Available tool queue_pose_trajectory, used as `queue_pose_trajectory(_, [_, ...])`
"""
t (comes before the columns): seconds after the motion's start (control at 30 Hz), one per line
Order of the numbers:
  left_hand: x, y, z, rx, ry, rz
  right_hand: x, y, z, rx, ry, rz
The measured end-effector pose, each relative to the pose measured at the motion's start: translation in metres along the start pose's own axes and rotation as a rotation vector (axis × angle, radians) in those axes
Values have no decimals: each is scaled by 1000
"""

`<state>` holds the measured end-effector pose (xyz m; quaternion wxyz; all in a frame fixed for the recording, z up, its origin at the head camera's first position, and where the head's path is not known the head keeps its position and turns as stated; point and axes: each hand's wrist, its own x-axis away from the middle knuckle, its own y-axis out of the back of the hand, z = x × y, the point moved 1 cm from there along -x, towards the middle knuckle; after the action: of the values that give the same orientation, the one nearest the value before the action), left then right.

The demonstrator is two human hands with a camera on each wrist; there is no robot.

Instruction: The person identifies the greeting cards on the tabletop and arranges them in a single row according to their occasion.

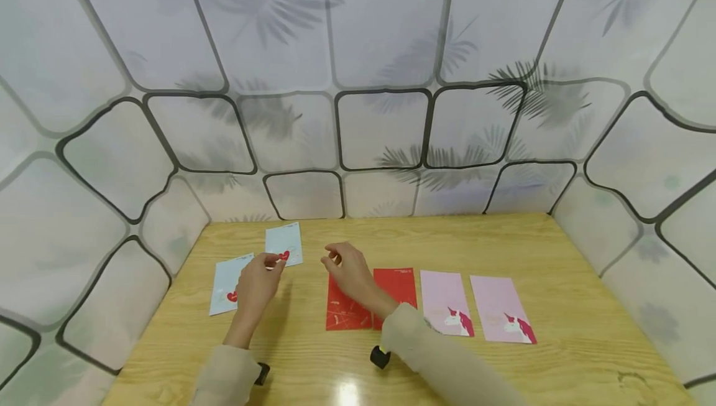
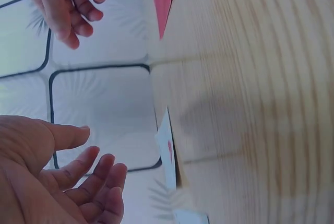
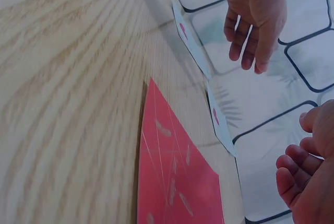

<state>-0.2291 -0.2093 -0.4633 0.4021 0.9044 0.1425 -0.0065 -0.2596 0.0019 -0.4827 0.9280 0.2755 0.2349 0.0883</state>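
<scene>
We see the left hand (image 1: 256,286) mid-left, fingers loosely curled, holding nothing — just by two blue envelopes (image 1: 283,243). Right hand (image 1: 348,270) at centre hovers over red envelopes (image 1: 348,316) on the worktop (image 1: 559,257), fingers relaxed, part curled.

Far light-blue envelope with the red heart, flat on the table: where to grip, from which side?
The far blue envelope lies flat on the table, so there is no face to pinch. Probably best to lift its near short edge by the heart, coming from above with the left hand, which is closest.

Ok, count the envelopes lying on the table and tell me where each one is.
6. Two light blue envelopes lie at the left by the left hand, two red envelopes under the right hand, two pink envelopes at the right. None seems hidden.
</scene>
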Motion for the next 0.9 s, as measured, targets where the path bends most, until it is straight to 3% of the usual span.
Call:
queue_pose_trajectory(0.4, [-6,52,39,28,36,-87,-5,-39,25,-55,-26,60])
queue_pose_trajectory(0.63, [-16,65,62,27,32,-101,-10,-63,38,-52,-19,105])
queue_pose_trajectory(0.9, [-28,78,95,38,83,-74,-13,-93,54,67,-21,173])
